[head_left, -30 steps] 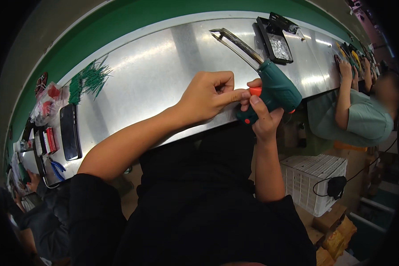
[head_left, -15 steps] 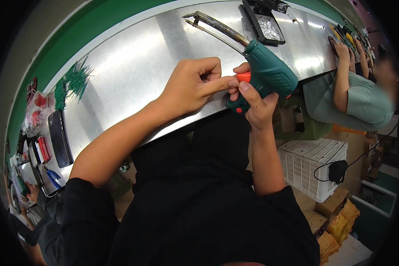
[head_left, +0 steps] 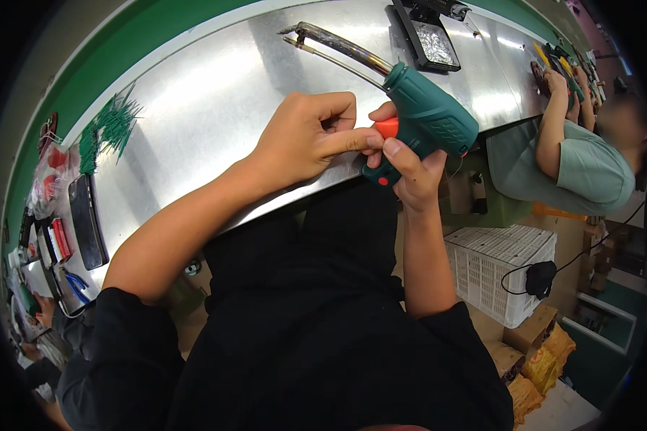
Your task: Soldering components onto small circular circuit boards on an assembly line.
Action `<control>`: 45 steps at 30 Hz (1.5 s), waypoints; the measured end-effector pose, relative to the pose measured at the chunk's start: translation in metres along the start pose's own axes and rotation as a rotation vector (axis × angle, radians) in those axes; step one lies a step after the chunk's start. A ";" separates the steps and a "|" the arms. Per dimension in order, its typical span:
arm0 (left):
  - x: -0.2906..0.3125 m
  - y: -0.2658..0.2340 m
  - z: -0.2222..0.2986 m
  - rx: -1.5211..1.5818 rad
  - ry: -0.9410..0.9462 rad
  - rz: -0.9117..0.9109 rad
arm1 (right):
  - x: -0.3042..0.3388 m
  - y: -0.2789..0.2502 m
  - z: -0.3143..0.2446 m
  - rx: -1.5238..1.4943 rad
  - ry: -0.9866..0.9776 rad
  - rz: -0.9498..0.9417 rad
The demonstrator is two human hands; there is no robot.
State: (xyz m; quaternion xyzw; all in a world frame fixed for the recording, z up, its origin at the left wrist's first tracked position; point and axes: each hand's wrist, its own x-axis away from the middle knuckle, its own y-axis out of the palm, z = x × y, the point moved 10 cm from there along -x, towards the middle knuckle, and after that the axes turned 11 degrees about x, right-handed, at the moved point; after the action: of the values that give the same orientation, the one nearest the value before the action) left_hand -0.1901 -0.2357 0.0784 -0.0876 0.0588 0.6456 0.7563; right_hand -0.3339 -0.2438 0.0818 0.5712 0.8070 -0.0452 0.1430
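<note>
Soldering gun, teal, sits at the steel bench edge, tip pointing away. I see my right hand gripping its handle, finger by the orange trigger. My left hand is curled, fingertips pinched at that trigger.

Wide bare counter between green wire pile and soldering gun, black tray blocking far right

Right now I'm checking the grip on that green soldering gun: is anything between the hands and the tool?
Nothing visible. The right hand is wrapped around the handle of the soldering gun, a finger on its orange trigger. The left hand pinches at the same spot, touching the right fingers beside the trigger.
</note>
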 end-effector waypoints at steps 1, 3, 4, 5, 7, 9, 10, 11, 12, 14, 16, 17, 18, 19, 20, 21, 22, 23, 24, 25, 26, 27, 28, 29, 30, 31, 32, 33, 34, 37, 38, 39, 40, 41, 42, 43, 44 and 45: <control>0.000 0.001 0.001 -0.040 0.008 -0.007 | 0.001 -0.001 0.000 0.002 0.003 -0.003; 0.000 0.000 0.000 -0.063 0.010 -0.015 | 0.001 0.000 0.002 0.020 0.011 -0.020; 0.000 0.001 0.000 -0.087 0.012 -0.026 | 0.002 0.000 0.002 0.020 0.012 -0.023; 0.000 0.001 0.001 -0.085 0.012 -0.025 | 0.002 0.000 0.004 0.012 0.020 -0.017; 0.000 0.002 0.002 -0.099 0.004 -0.029 | 0.002 0.000 0.006 0.005 0.030 -0.012; 0.000 0.002 0.003 -0.107 0.011 -0.031 | 0.002 -0.001 0.003 0.007 0.014 -0.006; -0.001 0.002 0.004 -0.116 0.020 -0.036 | 0.002 -0.001 0.003 0.007 0.017 -0.010; -0.001 0.002 0.003 -0.114 0.017 -0.034 | 0.002 -0.001 0.004 -0.003 0.014 -0.011; -0.001 0.002 0.003 -0.119 0.022 -0.030 | 0.003 -0.001 0.005 -0.013 0.011 -0.012; -0.001 0.002 0.002 -0.122 0.024 -0.024 | 0.002 0.000 0.003 0.003 0.014 -0.009; -0.001 0.002 0.003 -0.109 0.033 -0.023 | 0.002 0.000 0.003 0.018 0.016 -0.007; -0.001 0.002 0.002 -0.106 0.032 -0.024 | 0.003 0.001 0.003 0.016 0.024 -0.015; -0.001 0.003 0.002 -0.106 0.031 -0.028 | 0.003 0.001 0.004 0.014 0.032 -0.022; -0.001 0.003 0.001 -0.107 0.031 -0.031 | 0.003 0.000 0.003 0.016 0.034 -0.021; 0.000 0.003 0.000 -0.105 0.028 -0.031 | 0.002 0.002 0.001 0.023 0.035 -0.043; 0.000 0.003 0.000 -0.104 0.029 -0.038 | 0.001 0.004 0.001 0.028 0.035 -0.065; 0.000 0.004 0.000 -0.103 0.029 -0.045 | 0.002 0.004 0.001 0.028 0.038 -0.065; 0.000 0.004 0.000 -0.101 0.028 -0.046 | 0.003 0.003 0.003 0.032 0.048 -0.078; 0.000 0.004 0.000 -0.116 0.038 -0.047 | 0.003 0.004 0.005 0.037 0.059 -0.092; 0.000 0.005 0.001 -0.130 0.048 -0.047 | 0.003 0.004 0.005 0.038 0.060 -0.092; 0.000 0.004 0.001 -0.129 0.045 -0.046 | 0.002 0.004 0.003 0.036 0.053 -0.094; -0.001 0.005 0.001 -0.133 0.037 -0.054 | 0.003 0.004 0.002 0.034 0.046 -0.096; 0.000 0.006 0.000 -0.137 0.028 -0.062 | 0.004 0.004 0.003 0.034 0.049 -0.097; 0.000 0.005 0.001 -0.138 0.028 -0.060 | 0.005 0.004 0.003 0.036 0.044 -0.089; 0.000 0.006 0.001 -0.129 0.023 -0.064 | 0.005 0.004 0.003 0.039 0.039 -0.080; 0.000 0.006 0.001 -0.119 0.018 -0.068 | 0.003 0.005 0.003 0.037 0.038 -0.082; 0.000 0.006 0.000 -0.118 0.015 -0.067 | 0.003 0.006 0.001 0.033 0.034 -0.080; 0.000 0.006 -0.002 -0.101 0.006 -0.070 | 0.004 0.006 0.000 0.029 0.030 -0.078; 0.001 0.006 -0.004 -0.083 -0.004 -0.073 | 0.005 0.006 0.001 0.028 0.033 -0.079; 0.000 0.008 -0.002 -0.076 0.011 -0.070 | 0.003 0.007 0.001 0.039 0.016 -0.145; 0.000 0.007 -0.002 -0.074 0.009 -0.070 | 0.004 0.008 0.002 0.033 0.033 -0.165; 0.000 0.007 -0.001 -0.081 0.003 -0.081 | 0.004 0.010 0.003 0.027 0.050 -0.184; 0.001 0.007 -0.002 -0.087 -0.003 -0.091 | 0.005 0.010 0.003 0.028 0.053 -0.184; 0.000 0.008 -0.003 -0.087 -0.003 -0.090 | 0.003 0.010 -0.001 0.069 -0.001 -0.174; 0.000 0.010 -0.004 -0.106 0.013 -0.102 | 0.002 0.011 -0.005 0.109 -0.054 -0.165; 0.001 0.012 -0.004 -0.126 0.029 -0.113 | -0.001 0.012 -0.004 0.109 -0.054 -0.167; 0.001 0.011 -0.003 -0.126 0.027 -0.112 | -0.001 0.019 -0.011 0.132 -0.143 -0.203; 0.001 0.010 -0.001 -0.123 0.018 -0.117 | 0.000 0.024 -0.019 0.154 -0.231 -0.238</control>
State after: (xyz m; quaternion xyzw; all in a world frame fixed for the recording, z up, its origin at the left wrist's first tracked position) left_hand -0.2002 -0.2331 0.0766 -0.1429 0.0205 0.6017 0.7855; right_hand -0.3152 -0.2306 0.1024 0.4717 0.8413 -0.1888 0.1842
